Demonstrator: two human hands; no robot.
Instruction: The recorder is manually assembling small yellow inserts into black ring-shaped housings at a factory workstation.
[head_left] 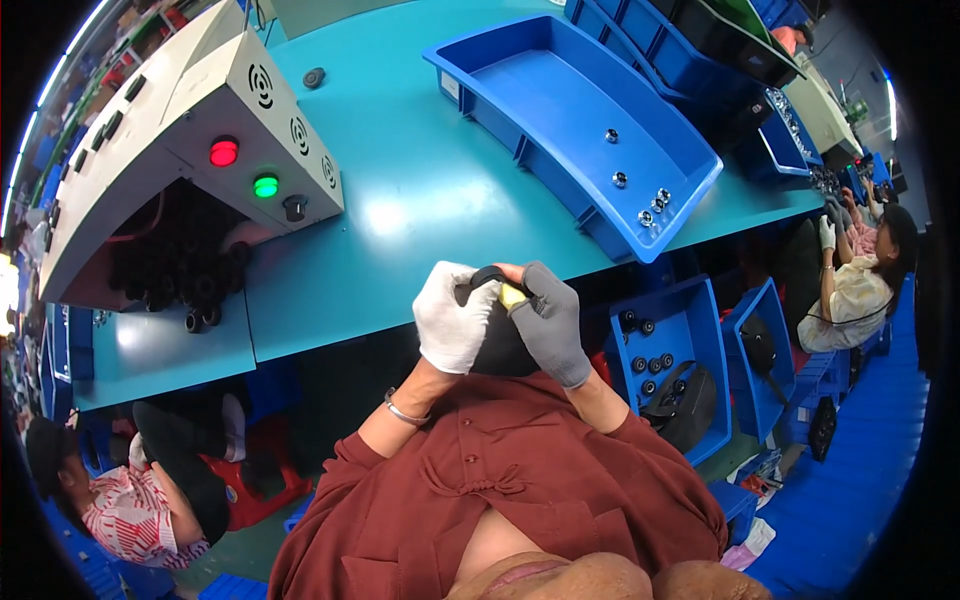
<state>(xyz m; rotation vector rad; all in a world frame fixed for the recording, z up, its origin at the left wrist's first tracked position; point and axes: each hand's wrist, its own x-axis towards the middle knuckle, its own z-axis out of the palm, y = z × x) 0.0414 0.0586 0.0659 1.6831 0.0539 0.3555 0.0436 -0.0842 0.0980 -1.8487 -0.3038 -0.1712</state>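
Observation:
My left hand (pixel 450 322), in a white glove, and my right hand (pixel 550 325), in a grey glove, meet in front of my chest by the table's near edge. Between them they pinch a small black ring-shaped part (pixel 488 275). A pale yellow patch (pixel 511 296) shows at the right thumb; whether it is a finger cover or a separate piece I cannot tell. Bare fingertips show past the grey glove. The fingers hide much of the black part.
A blue tray (pixel 480 60) with several shiny metal parts stands on the teal table (pixel 400 200). At left is a white machine (pixel 290 90) with lamps and black parts heaped inside. A blue bin (pixel 720 400) with black wheels sits at my right. Co-workers sit on both sides.

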